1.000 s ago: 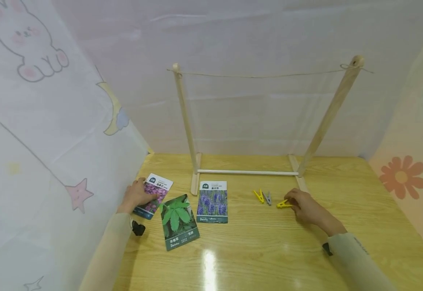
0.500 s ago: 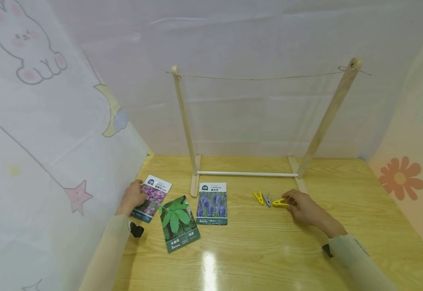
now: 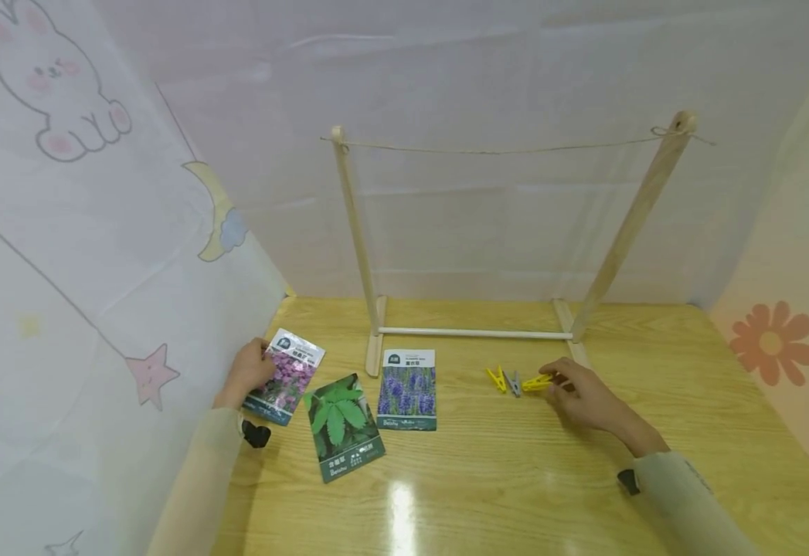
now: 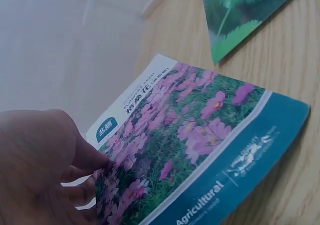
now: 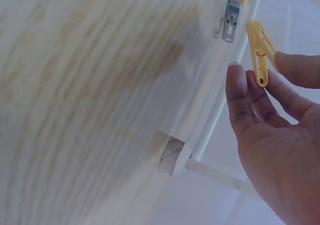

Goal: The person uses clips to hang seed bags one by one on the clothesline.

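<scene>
My left hand (image 3: 249, 372) pinches the left edge of a seed packet with pink flowers (image 3: 291, 380); in the left wrist view the thumb lies on the packet's (image 4: 170, 130) front and fingers go behind it. The packet looks tilted, its left side raised. My right hand (image 3: 585, 395) holds a yellow clothespin (image 3: 536, 383) between thumb and fingers, and the right wrist view shows that clothespin (image 5: 260, 52) by its handle end. Just left of it lie a grey clothespin (image 3: 512, 384) and another yellow clothespin (image 3: 497, 378) on the table.
A green-leaf seed packet (image 3: 345, 427) and a purple-flower packet (image 3: 407, 390) lie on the wooden table (image 3: 487, 479). Behind them stands a wooden frame (image 3: 357, 232) with a string (image 3: 494, 150) tied between its two posts. Printed cloth (image 3: 119, 255) hangs around the table.
My left hand has drawn back to the packet's left edge and lifted that side a little. The right hand has raised the yellow clothespin slightly and turned it.
</scene>
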The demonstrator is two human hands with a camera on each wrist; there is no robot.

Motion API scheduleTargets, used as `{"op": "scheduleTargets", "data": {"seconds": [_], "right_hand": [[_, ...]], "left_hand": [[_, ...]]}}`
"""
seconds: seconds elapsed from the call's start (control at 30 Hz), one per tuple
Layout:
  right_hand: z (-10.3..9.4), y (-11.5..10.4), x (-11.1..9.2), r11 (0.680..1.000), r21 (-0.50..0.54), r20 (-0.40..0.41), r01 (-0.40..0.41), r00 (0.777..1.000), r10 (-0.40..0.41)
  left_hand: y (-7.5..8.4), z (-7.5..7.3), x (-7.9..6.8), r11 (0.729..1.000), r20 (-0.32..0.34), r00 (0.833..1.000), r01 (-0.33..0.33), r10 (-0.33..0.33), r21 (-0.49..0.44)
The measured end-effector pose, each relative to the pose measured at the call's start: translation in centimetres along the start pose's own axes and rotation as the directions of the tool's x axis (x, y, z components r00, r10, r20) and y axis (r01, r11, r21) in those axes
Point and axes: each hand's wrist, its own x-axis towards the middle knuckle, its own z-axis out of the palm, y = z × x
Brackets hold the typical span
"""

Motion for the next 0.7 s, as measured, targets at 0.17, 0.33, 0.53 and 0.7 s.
{"op": "scheduleTargets", "data": {"seconds": [0.17, 0.33, 0.53, 0.7], "right_hand": [[-0.4, -0.2, 0.1, 1.000, 0.003, -0.015, 0.015, 1.000, -0.015], [-0.5, -0.5, 0.4, 1.000, 0.001, -0.048, 0.024, 0.999, -0.024], [-0.7, -0.6, 0.2, 1.000, 0.001, -0.072, -0.006, 0.997, 0.006], [-1.0, -1.2, 0.4, 1.000, 0.026, -0.074, 0.004, 0.997, -0.002]], "left_hand": [[-0.1, -0.2, 0.4, 0.998, 0.027, 0.999, 0.040, -0.038, -0.057], [-0.1, -1.0, 0.3, 0.991, 0.035, 0.997, 0.068, -0.064, -0.117], [1.2, -1.6, 0.1, 0.990, 0.030, 0.998, 0.058, -0.055, -0.132], [2.1, -2.1, 0.0, 0.990, 0.006, 0.999, 0.049, -0.049, -0.133]]}}
